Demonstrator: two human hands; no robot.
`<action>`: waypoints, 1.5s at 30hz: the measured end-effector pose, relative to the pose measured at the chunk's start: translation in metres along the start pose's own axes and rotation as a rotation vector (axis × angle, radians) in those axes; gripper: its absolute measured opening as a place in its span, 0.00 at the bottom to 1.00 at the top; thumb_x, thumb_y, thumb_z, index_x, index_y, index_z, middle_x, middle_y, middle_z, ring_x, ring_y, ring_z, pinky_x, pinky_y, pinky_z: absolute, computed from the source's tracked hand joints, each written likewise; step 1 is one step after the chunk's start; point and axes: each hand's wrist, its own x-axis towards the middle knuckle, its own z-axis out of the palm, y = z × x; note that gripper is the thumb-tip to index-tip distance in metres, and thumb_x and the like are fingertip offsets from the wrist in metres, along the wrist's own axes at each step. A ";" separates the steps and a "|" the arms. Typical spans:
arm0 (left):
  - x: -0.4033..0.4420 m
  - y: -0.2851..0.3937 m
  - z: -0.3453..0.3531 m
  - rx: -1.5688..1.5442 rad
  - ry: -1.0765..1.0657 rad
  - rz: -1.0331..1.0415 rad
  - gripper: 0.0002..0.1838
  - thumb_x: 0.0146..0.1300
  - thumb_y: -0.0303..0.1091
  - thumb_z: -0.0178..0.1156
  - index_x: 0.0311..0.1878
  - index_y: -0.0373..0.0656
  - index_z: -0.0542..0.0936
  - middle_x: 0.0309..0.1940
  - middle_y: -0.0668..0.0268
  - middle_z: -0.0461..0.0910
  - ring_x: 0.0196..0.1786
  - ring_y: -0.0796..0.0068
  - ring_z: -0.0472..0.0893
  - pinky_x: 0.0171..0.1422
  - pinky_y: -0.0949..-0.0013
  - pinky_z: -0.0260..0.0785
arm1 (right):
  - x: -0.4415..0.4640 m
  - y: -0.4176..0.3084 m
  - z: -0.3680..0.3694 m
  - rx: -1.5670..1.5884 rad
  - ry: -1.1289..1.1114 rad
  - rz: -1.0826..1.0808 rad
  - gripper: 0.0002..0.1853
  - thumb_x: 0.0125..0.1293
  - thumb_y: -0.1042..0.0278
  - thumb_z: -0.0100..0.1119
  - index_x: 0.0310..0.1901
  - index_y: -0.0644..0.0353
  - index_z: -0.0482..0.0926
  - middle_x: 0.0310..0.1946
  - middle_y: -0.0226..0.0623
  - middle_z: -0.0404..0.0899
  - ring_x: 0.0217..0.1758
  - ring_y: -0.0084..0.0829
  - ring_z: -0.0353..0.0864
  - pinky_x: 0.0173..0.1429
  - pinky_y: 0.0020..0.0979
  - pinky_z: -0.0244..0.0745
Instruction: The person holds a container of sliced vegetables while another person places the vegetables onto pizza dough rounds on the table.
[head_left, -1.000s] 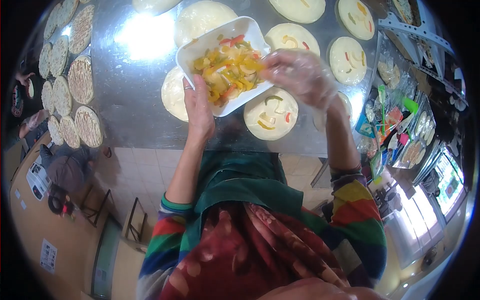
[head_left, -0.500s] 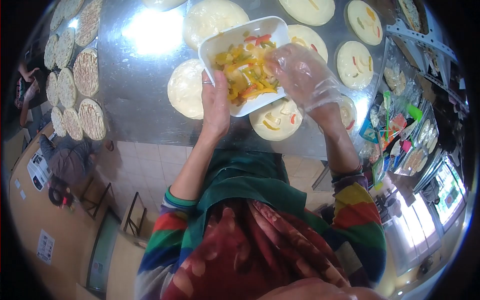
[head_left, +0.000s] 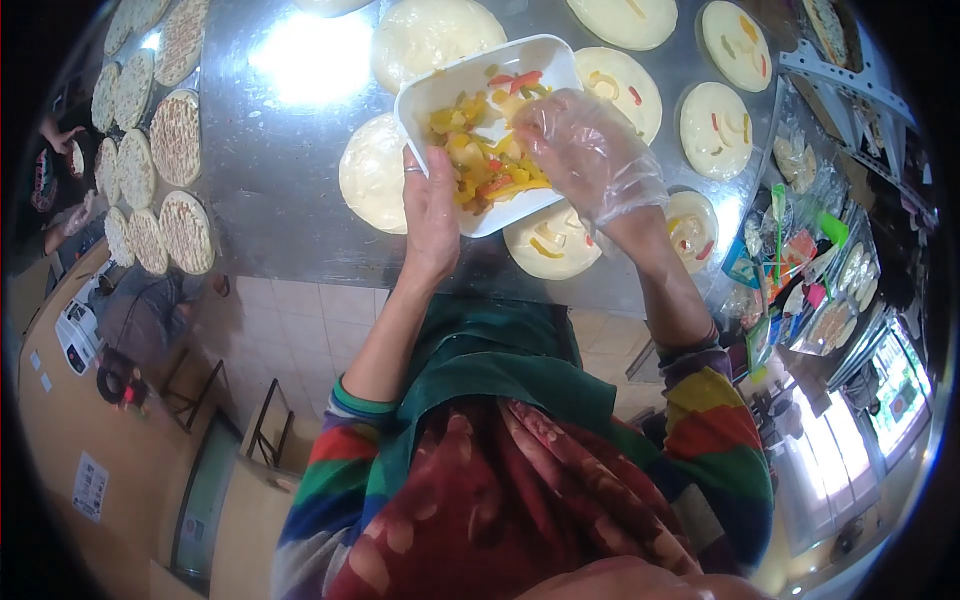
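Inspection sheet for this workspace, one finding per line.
Surface: grey metal table, strong glare at upper left.
Job's things: white rectangular tray holding yellow, green and red pepper strips; pale round dough discs, some topped with strips.
Clutter: clear plastic bags and colourful packets crowded at right.
Hands: left hand grips the tray; clear-gloved right hand among the strips, grip unclear.
Cables: nothing seen.
Surroundings: browned flat rounds and co-worker's hand at left.
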 end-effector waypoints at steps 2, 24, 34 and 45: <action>-0.001 -0.001 0.000 0.021 -0.008 0.010 0.31 0.77 0.51 0.41 0.70 0.37 0.53 0.63 0.55 0.65 0.65 0.70 0.68 0.68 0.66 0.63 | 0.004 0.004 0.010 -0.147 0.046 -0.102 0.12 0.66 0.61 0.61 0.46 0.57 0.81 0.45 0.40 0.80 0.51 0.42 0.79 0.55 0.40 0.75; -0.007 -0.013 -0.009 0.078 0.074 -0.015 0.36 0.74 0.59 0.41 0.71 0.39 0.54 0.65 0.55 0.66 0.65 0.64 0.72 0.67 0.60 0.70 | 0.000 0.003 -0.013 0.034 -0.049 0.014 0.12 0.62 0.61 0.62 0.44 0.55 0.79 0.36 0.35 0.81 0.38 0.36 0.81 0.46 0.35 0.76; -0.011 0.001 -0.011 0.063 0.118 -0.016 0.38 0.72 0.61 0.42 0.72 0.40 0.54 0.65 0.55 0.65 0.66 0.63 0.71 0.66 0.60 0.71 | 0.061 0.093 -0.055 -0.504 -0.063 0.238 0.12 0.66 0.59 0.55 0.40 0.60 0.79 0.37 0.46 0.81 0.39 0.47 0.79 0.45 0.39 0.74; -0.007 -0.007 -0.016 0.097 0.073 0.036 0.38 0.73 0.61 0.40 0.70 0.36 0.54 0.65 0.52 0.66 0.65 0.63 0.73 0.65 0.60 0.72 | 0.059 0.104 -0.040 -0.634 -0.067 0.143 0.13 0.70 0.58 0.51 0.41 0.58 0.80 0.40 0.47 0.82 0.45 0.47 0.81 0.50 0.44 0.75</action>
